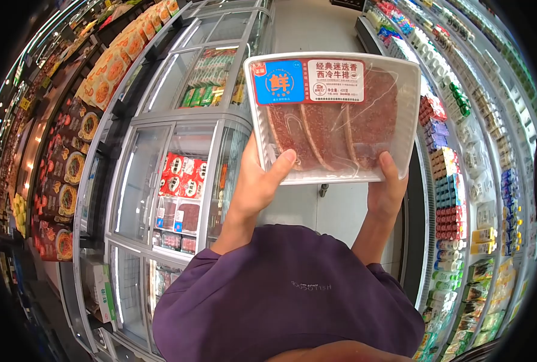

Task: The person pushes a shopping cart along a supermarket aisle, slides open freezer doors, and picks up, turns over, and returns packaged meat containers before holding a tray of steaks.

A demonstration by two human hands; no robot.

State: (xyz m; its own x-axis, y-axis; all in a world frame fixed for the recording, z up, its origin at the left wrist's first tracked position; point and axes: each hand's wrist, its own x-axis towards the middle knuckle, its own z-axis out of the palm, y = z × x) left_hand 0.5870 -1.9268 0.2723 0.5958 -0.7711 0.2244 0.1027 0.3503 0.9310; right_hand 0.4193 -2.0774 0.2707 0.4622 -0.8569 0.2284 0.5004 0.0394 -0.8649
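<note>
A white tray of steaks [322,130] under clear film is held up in front of me. Through the film several dark red slices show, and a blue and white label covers part of the top edge. My left hand [262,175] grips the lower left corner, its thumb pressed on the film. At the lower right corner my right hand [389,184] does the same, thumb on top. The remaining fingers of both hands are hidden behind the tray.
To the left stands a glass-topped freezer [143,175], with red-and-white packs [182,176] and meat trays [179,216] inside. Open refrigerated shelves [449,199] of drinks and small cartons line the right. A pale floor aisle [316,27] runs between them.
</note>
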